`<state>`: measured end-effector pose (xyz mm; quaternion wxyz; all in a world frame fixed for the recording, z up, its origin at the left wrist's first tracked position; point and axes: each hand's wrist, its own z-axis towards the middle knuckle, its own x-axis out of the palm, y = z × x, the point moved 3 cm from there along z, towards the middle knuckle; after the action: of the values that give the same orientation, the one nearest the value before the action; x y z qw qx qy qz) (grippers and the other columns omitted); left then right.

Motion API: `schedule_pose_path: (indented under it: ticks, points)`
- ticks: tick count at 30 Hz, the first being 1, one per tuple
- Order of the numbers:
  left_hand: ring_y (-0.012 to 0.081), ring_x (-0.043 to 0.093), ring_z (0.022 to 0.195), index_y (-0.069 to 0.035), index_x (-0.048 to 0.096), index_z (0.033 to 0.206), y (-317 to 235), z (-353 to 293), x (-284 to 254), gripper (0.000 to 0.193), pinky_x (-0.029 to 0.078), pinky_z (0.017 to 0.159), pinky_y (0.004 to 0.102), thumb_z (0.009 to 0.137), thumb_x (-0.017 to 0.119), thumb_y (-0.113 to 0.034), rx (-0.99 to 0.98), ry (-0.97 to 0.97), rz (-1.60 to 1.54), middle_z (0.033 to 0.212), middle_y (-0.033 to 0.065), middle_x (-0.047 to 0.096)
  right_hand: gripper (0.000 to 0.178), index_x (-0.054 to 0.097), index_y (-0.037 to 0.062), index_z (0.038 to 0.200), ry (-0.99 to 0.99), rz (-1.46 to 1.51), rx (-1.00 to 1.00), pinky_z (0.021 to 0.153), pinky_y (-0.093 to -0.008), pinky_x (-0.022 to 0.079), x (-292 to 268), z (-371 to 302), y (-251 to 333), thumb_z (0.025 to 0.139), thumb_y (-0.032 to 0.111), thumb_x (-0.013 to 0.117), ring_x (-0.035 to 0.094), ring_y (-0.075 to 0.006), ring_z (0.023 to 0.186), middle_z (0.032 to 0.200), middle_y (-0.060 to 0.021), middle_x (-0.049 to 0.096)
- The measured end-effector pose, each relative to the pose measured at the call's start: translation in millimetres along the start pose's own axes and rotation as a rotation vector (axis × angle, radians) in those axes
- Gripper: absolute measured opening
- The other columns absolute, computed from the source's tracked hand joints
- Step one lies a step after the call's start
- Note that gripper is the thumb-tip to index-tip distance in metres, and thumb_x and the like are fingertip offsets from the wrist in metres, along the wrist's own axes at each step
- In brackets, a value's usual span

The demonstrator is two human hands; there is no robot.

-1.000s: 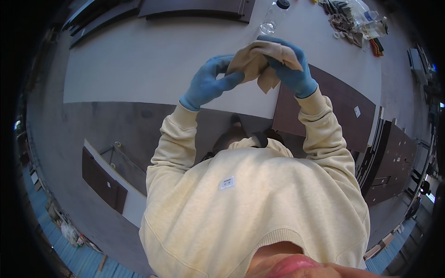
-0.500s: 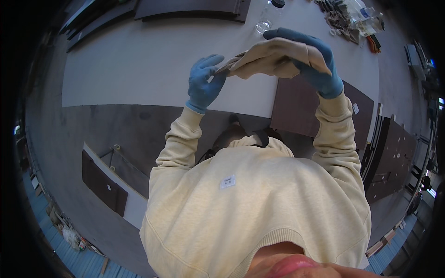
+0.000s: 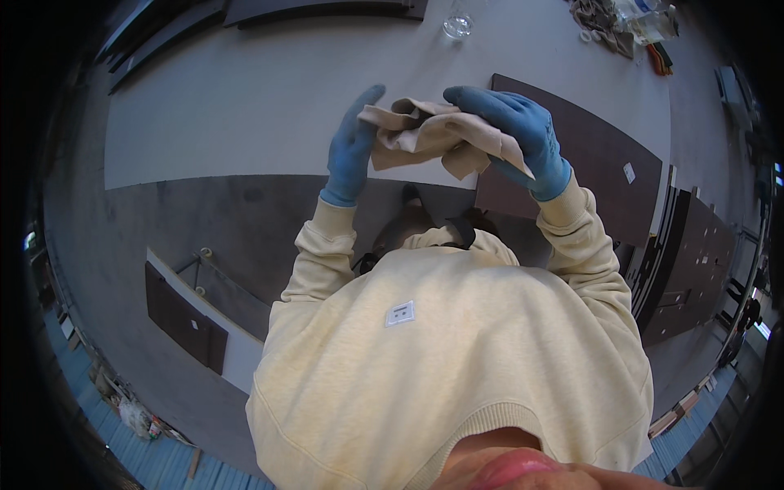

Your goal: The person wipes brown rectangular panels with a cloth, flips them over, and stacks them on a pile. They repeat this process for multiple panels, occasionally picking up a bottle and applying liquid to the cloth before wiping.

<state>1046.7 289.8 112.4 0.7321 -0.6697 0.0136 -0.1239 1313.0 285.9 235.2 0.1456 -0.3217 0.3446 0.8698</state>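
Crumpled beige cloth (image 3: pixel 445 139), clamped in fingers of the blue-gloved left hand (image 3: pixel 350 155) and blue-gloved right hand (image 3: pixel 531 135), hides the left thumb; white tabletop (image 3: pixel 220 122) stretches leftward.

A pale table (image 3: pixel 245 114) carries brown panels (image 3: pixel 572 155), a clear bottle (image 3: pixel 458 27) and crumpled cloths (image 3: pixel 603 26).

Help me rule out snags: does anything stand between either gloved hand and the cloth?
Nothing visible: the beige cloth meets the left hand at one end, and the right hand holds the other. The clear bottle stands beyond them.
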Motion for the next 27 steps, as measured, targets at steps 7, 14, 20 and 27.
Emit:
schedule_pose_path:
  ticks: [7, 14, 20, 27]
  points:
    - [0.0232, 0.06, 0.107, -0.007, 0.064, 0.127, 57, -11, 14, 0.07, 0.048, 0.098, 0.0468, 0.093, 0.062, -0.068, -0.715, -0.545, -0.536, 0.115, 0.0074, 0.064, 0.038, 0.067, 0.0096, 0.118, -0.162, -0.476, -0.035, 0.077, -0.0369, 0.059, 44, 3, 4, 0.082, 0.022, 0.072, 0.074, -0.0278, 0.09, 0.116, -0.0109, 0.072]
    - [0.0338, 0.06, 0.103, -0.004, 0.063, 0.101, 96, -72, -22, 0.056, 0.051, 0.102, 0.0558, 0.091, 0.069, -0.058, -1.023, -0.587, -0.649, 0.101, 0.0131, 0.06, 0.027, 0.061, 0.0129, 0.112, -0.049, -0.233, 0.424, 0.064, -0.0394, 0.055, 100, -60, -19, 0.088, 0.022, 0.07, 0.069, -0.0336, 0.075, 0.085, -0.0111, 0.071]
    - [0.0353, 0.05, 0.13, 0.004, 0.051, 0.14, 20, -91, 0, 0.068, 0.047, 0.111, 0.0509, 0.099, 0.064, -0.048, -0.973, -0.6, -0.743, 0.135, 0.0251, 0.054, 0.027, 0.059, 0.0123, 0.109, -0.077, -0.248, 0.425, 0.065, -0.0412, 0.054, 102, -51, -24, 0.086, 0.02, 0.071, 0.069, -0.0333, 0.074, 0.082, -0.0097, 0.069]
    - [0.0108, 0.064, 0.07, -0.007, 0.066, 0.105, 10, -41, 32, 0.032, 0.052, 0.059, 0.0234, 0.107, 0.056, -0.038, -0.772, -0.129, -0.7, 0.085, 0.0028, 0.067, 0.057, 0.056, 0.0061, 0.132, 0.24, -0.07, 0.321, 0.1, -0.0434, 0.052, 131, -40, 35, 0.081, 0.021, 0.074, 0.059, -0.0358, 0.128, 0.141, -0.0232, 0.056]
